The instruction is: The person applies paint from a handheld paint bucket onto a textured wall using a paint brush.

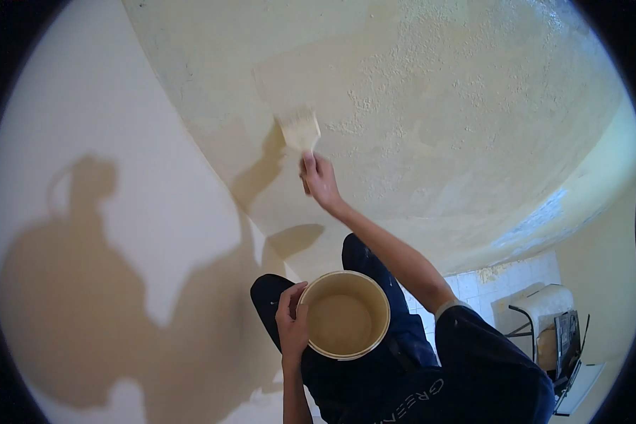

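My right hand (319,179) is closed round the handle of a wide paintbrush (300,131), its bristles up against the wall (431,127). The bristle tips look slightly smeared by motion. Around the brush the wall has beige painted patches beside paler areas and rough, flaking paint. With my left hand (292,321) I grip the rim of a round paint bucket (343,353) at its left side, fingers over the edge. Beige paint (340,321) lies inside the bucket, which sits in front of my body by my legs.
A smooth, pale wall (120,92) meets the flaking one at a corner on the left and carries my shadow. To the lower right, a white chair (550,300) with dark metal legs stands on the tiled floor (473,286), dark objects beside it.
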A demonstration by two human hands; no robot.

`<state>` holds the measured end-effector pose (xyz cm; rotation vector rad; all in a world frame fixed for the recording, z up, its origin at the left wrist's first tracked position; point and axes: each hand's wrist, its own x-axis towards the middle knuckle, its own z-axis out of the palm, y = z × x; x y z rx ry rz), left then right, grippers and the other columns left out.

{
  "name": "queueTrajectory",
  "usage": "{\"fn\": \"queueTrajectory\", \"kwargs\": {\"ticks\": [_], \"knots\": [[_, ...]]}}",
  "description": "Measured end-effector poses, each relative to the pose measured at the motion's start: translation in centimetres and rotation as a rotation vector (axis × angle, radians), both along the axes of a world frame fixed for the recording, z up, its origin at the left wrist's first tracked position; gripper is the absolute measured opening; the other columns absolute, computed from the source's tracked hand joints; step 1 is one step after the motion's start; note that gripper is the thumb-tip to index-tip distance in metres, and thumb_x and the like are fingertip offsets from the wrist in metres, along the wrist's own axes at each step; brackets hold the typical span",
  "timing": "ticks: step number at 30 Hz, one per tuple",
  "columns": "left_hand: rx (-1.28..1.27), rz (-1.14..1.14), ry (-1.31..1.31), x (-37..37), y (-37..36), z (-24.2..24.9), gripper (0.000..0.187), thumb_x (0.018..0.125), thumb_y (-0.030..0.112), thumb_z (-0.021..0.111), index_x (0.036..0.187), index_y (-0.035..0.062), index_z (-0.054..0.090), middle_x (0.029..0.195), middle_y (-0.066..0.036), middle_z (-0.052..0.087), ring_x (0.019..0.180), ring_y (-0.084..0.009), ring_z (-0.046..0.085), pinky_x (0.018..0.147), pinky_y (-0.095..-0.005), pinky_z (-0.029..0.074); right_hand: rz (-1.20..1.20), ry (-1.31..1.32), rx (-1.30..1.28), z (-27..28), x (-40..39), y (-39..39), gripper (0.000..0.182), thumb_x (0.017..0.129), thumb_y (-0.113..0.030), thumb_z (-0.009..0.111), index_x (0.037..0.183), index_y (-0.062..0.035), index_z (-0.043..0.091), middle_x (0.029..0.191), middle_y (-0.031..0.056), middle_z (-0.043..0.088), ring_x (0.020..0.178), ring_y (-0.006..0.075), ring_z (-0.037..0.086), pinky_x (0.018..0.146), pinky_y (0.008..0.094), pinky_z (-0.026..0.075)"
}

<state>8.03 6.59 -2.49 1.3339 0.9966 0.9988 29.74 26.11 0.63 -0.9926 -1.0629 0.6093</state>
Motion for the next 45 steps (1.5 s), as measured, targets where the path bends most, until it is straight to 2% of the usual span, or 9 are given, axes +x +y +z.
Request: {"fn": "queueTrajectory", "kwargs": {"ticks": [5,12,15,23,29,31,38,41,45], "knots": [[0.008,0.024,-0.008,-0.3,-0.2,-0.5,0.027,0.089,0.004,0.053,0.116,0.0,0.057,0.111,-0.011,0.062,0.104,-0.0186,0.059,0.094,-0.0308,0.044,0.058,0.094,-0.335,-9.5,-0.1,-4.0,0.045,0.1,-0.04,0.039,0.074,-0.0039,0.046,0.055,0.0001,0.044,0.04,0.0084,0.041,0.036,0.027,0.035],[-0.009,0.006,0.024,-0.2,0.0,-0.1,0.026,0.09,0.006,0.053,0.116,0.0007,0.057,0.109,-0.01,0.063,0.102,-0.0179,0.06,0.092,-0.03,0.045,-0.037,-0.136,-0.085,0.8,-0.1,-3.4,0.047,0.101,-0.039,0.037,0.075,-0.0011,0.048,0.058,0.0042,0.048,0.047,0.0146,0.047,0.046,0.0338,0.04],[0.026,0.003,0.071,0.1,-0.1,0.4,0.027,0.09,0.005,0.053,0.116,0.0002,0.057,0.109,-0.01,0.063,0.101,-0.0175,0.06,0.091,-0.0296,0.045,0.015,-0.002,-0.185,3.6,0.4,-1.9,0.049,0.101,-0.04,0.038,0.075,0.0004,0.048,0.056,0.0052,0.048,0.049,0.0169,0.048,0.049,0.036,0.041],[0.03,0.01,0.004,0.0,0.0,-0.4,0.028,0.09,0.005,0.054,0.116,-0.0009,0.056,0.109,-0.01,0.063,0.102,-0.0172,0.06,0.092,-0.0297,0.045,-0.095,-0.211,-0.418,-10.3,-0.2,-3.9,0.053,0.1,-0.04,0.039,0.074,0.0047,0.049,0.055,0.0133,0.049,0.051,0.0214,0.053,0.052,0.0383,0.042],[0.015,0.009,0.037,-0.1,0.0,0.3,0.027,0.09,0.005,0.054,0.117,-0.0005,0.056,0.11,-0.011,0.063,0.102,-0.0174,0.06,0.093,-0.03,0.045,-0.109,-0.25,-0.079,-0.7,-0.1,-2.5,0.052,0.1,-0.041,0.039,0.074,0.0032,0.048,0.057,0.0118,0.05,0.048,0.0195,0.052,0.049,0.0363,0.042],[0.007,0.006,0.033,0.0,-0.1,0.3,0.027,0.09,0.005,0.054,0.117,-0.0005,0.056,0.109,-0.011,0.063,0.102,-0.0176,0.06,0.093,-0.0301,0.045,0.105,0.048,-0.179,1.8,0.2,-1.5,0.048,0.101,-0.041,0.038,0.075,-0.001,0.048,0.056,0.0055,0.048,0.043,0.0132,0.047,0.041,0.0307,0.04],[0.025,0.025,0.009,0.1,-0.2,-0.4,0.028,0.09,0.005,0.054,0.117,-0.0001,0.056,0.109,-0.011,0.063,0.103,-0.0183,0.06,0.094,-0.0309,0.044,0.192,0.159,-0.588,-11.4,0.8,-3.5,0.044,0.1,-0.037,0.037,0.075,-0.0034,0.048,0.054,0.0025,0.046,0.04,0.011,0.044,0.035,0.0284,0.037],[0.047,0.022,0.002,-0.2,-0.3,-0.8,0.027,0.09,0.006,0.054,0.116,0.0,0.056,0.109,-0.011,0.063,0.102,-0.0181,0.06,0.093,-0.0307,0.045,0.198,-0.019,-0.632,-11.9,0.9,-4.9,0.045,0.1,-0.036,0.037,0.073,-0.002,0.05,0.055,0.0055,0.049,0.04,0.0135,0.046,0.038,0.031,0.039],[0.02,0.012,0.018,-0.2,-0.3,-0.4,0.027,0.091,0.009,0.057,0.116,0.0002,0.056,0.109,-0.011,0.063,0.102,-0.0181,0.06,0.092,-0.0308,0.045,0.043,-0.344,-0.162,-3.9,0.1,-3.3,0.051,0.1,-0.041,0.038,0.073,0.0002,0.051,0.058,0.0084,0.051,0.043,0.0156,0.046,0.044,0.0363,0.042]]}}
